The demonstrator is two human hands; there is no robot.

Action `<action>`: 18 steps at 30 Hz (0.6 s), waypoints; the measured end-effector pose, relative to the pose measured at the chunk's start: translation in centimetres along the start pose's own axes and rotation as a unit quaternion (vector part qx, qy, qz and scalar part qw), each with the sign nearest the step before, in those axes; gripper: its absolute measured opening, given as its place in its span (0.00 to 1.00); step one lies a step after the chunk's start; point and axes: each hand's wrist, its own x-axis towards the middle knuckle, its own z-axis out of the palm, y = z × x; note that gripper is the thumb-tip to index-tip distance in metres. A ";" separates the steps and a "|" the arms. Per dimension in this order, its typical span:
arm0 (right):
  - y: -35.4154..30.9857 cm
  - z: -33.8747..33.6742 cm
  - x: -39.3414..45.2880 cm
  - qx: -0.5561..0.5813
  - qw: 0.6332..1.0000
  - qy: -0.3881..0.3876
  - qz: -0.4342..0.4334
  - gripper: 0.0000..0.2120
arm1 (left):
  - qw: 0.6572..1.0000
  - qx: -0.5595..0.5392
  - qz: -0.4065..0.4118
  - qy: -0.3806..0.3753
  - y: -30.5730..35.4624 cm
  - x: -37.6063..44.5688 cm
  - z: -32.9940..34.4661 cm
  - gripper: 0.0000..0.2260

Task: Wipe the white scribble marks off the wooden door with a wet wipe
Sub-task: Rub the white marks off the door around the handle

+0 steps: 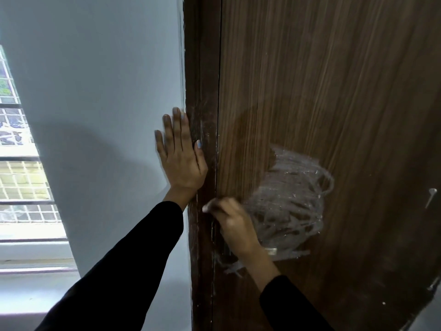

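**Mia:** Brown wood fills most of the head camera's picture. That is the wooden door [334,91], right?

**Dad:** Yes. And low on it sits a big tangle of white scribble marks [288,199]. A few smaller white lines show lower down, near the door's edge.

**Mia:** What is the left hand [181,156] doing?

**Dad:** It lies flat with its fingers straight and close together. It presses where the pale wall [95,91] meets the dark door frame [201,115]. It holds nothing.

**Mia:** And the right hand [232,223]?

**Dad:** It is blurry. Its fingers are bunched, and a bit of white pokes out at the fingertips. I think that is the wet wipe [207,207], pinched in the fingers. The hand sits just left of the scribble, by the door's edge.

**Mia:** So most of the mess is not clean yet?

**Dad:** It looks that way to me. The thick part of the tangle is all there.

**Mia:** How should the wiping go?

**Dad:** Press the wipe flat on the wood. Rub across the white lines from one side to the other. Turn the wipe to a clean part when it gets chalky. Stay away from the nail [432,197] that sticks out on the right.
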 end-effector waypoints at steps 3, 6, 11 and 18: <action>1.5 -0.9 -1.9 -0.031 0.997 -0.051 -0.044 0.09 | 1.000 -0.005 0.004 -0.012 -0.1 -0.7 -0.1 0.26; 3.5 -3.0 -0.8 -0.060 0.994 0.051 0.072 0.15 | 1.000 0.002 -0.007 -0.013 0.1 -1.0 0.1 0.26; 1.4 -1.4 0.6 -0.052 0.995 0.045 0.067 0.12 | 1.000 0.000 -0.010 -0.011 0.2 -1.0 0.1 0.26; 4.1 -2.9 -1.7 -0.044 0.983 0.086 0.155 0.15 | 1.000 -0.007 -0.010 -0.001 0.1 -1.4 0.3 0.25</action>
